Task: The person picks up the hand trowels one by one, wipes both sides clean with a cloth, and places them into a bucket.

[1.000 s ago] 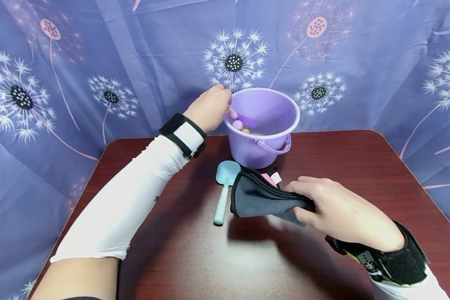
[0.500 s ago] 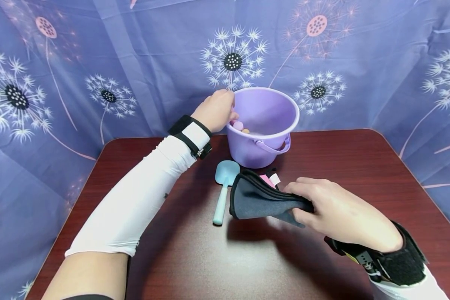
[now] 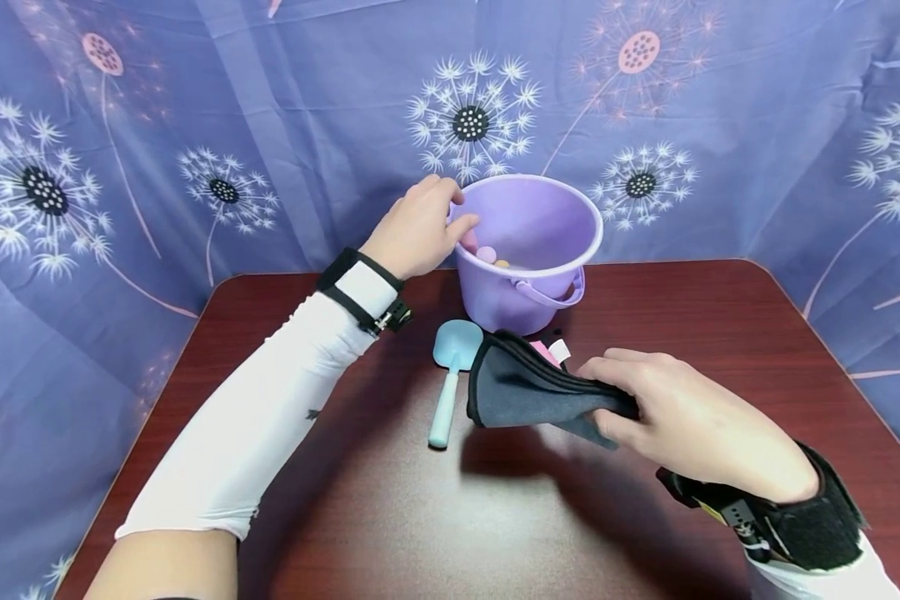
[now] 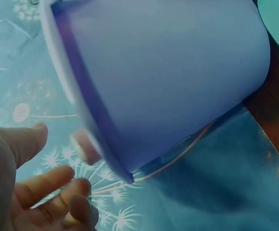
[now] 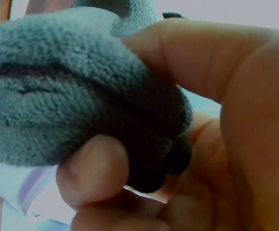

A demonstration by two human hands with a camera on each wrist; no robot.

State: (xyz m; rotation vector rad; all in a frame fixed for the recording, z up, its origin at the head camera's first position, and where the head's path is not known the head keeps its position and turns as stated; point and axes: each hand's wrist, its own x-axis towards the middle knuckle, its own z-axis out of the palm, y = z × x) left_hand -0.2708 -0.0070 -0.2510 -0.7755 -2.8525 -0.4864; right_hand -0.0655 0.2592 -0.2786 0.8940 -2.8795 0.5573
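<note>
My left hand (image 3: 418, 225) is at the left rim of a purple bucket (image 3: 506, 304), thumb and fingers spread apart with nothing between them. In the left wrist view, the fingers stand just off the bucket's rim, and a pinkish rounded end (image 4: 85, 147) sticks out past it. Inside the bucket, a pale pink rounded end (image 3: 486, 254) and a yellowish one (image 3: 502, 263) show near the left wall. My right hand (image 3: 667, 408) grips a folded grey cloth (image 3: 532, 396) with black edging, held over the table; the right wrist view shows its fuzzy folds pinched between thumb and fingers.
A light blue scoop (image 3: 450, 375) lies in front of the bucket, handle toward me. Behind the cloth, a pink item (image 3: 544, 353) with a white tag is mostly hidden. The bucket's handle (image 3: 555, 296) hangs at its front right. A patterned curtain (image 3: 315, 108) backs the dark red table (image 3: 390, 517).
My left hand had a purple piece at the bucket's left inner side, lowered it, and has let it go; the fingers have spread and drawn back slightly left. The right hand stays nearly still with the cloth.
</note>
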